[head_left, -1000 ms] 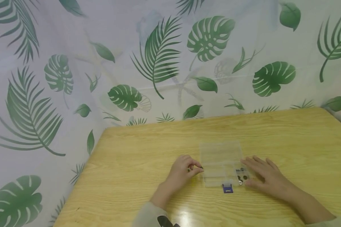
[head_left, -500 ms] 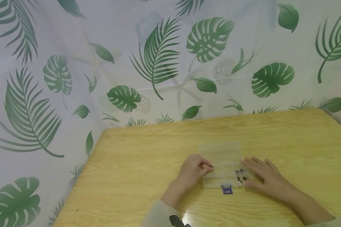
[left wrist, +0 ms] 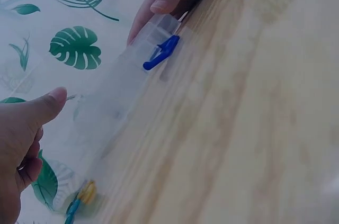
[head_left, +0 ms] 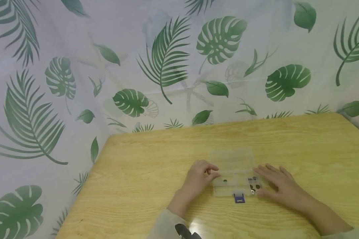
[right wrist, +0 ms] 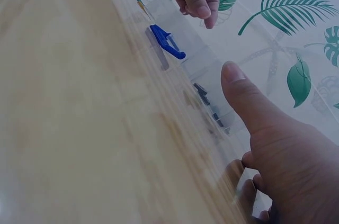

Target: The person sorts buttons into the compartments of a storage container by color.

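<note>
A clear plastic compartment box (head_left: pixel 231 161) stands with its lid raised on the wooden table, its blue latch (head_left: pixel 239 198) at the front. My left hand (head_left: pixel 198 177) is at the box's left side, thumb and index finger a little apart with nothing visible between them. Close to those fingertips, a small dark green piece (head_left: pixel 225 180) lies in the large left compartment. My right hand (head_left: pixel 281 187) rests at the box's right side, fingers extended along it. Beside it, small black round pieces (head_left: pixel 258 187) and a white ring (head_left: pixel 252 192) fill the small right compartments.
In the right wrist view, thin yellow and teal pieces (right wrist: pixel 139 2) lie beyond the box's left end, behind my left hand in the head view. A leaf-patterned cloth (head_left: pixel 167 66) hangs along the table's back edge. The wooden table top (head_left: pixel 131 186) reaches out on both sides.
My left hand moved right over the box with a small dark piece in its pinch, let go of it in the left compartment, then drew back slightly left. The right hand stayed put.
</note>
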`<state>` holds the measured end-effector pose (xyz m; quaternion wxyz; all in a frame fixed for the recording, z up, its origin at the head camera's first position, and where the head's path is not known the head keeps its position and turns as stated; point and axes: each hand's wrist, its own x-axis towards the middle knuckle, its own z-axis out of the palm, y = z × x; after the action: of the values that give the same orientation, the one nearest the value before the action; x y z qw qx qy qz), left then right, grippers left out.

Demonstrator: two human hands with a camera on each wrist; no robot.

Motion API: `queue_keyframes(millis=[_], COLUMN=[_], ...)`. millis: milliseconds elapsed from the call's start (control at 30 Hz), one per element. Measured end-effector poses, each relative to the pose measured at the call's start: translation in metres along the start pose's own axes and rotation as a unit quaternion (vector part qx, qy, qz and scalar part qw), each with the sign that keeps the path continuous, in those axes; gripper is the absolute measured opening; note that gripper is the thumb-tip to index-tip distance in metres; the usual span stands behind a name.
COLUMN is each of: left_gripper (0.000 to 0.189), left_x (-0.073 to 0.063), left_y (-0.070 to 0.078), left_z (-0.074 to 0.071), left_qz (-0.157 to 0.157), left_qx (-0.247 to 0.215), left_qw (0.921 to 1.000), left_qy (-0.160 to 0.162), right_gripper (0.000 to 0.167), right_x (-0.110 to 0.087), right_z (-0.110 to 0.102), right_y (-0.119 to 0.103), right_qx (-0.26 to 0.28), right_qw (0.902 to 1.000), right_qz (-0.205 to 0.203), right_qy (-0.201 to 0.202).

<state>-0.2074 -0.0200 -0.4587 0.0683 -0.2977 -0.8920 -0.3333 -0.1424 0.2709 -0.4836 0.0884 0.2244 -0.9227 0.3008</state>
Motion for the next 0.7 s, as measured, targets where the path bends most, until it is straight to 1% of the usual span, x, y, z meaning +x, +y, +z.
queue_keyframes(millis=[167, 333, 533, 700], left_gripper=[0.024, 0.024, 0.026, 0.025], left_x=[-0.006, -0.014, -0.025, -0.034], left_y=[-0.006, -0.016, -0.036, -0.052], left_z=[-0.013, -0.025, -0.036, -0.040], left_qz=[-0.020, -0.026, -0.053, -0.066], left_qx=[-0.022, -0.030, -0.053, -0.054], left_qw=[0.9995, 0.9991, 0.9967, 0.9953], left_qy=[-0.007, -0.012, -0.031, -0.047], right_gripper=[0.067, 0.067, 0.067, 0.066], right_x=[0.000, 0.000, 0.001, 0.001], right_z=[0.000, 0.001, 0.001, 0.000], right_y=[0.001, 0.002, 0.001, 0.000], right_qx=[-0.001, -0.002, -0.004, -0.002], right_qw=[1.0000, 1.0000, 1.0000, 1.0000], right_qz=[0.001, 0.000, 0.000, 0.002], right_qy=[0.000, -0.002, -0.004, -0.005])
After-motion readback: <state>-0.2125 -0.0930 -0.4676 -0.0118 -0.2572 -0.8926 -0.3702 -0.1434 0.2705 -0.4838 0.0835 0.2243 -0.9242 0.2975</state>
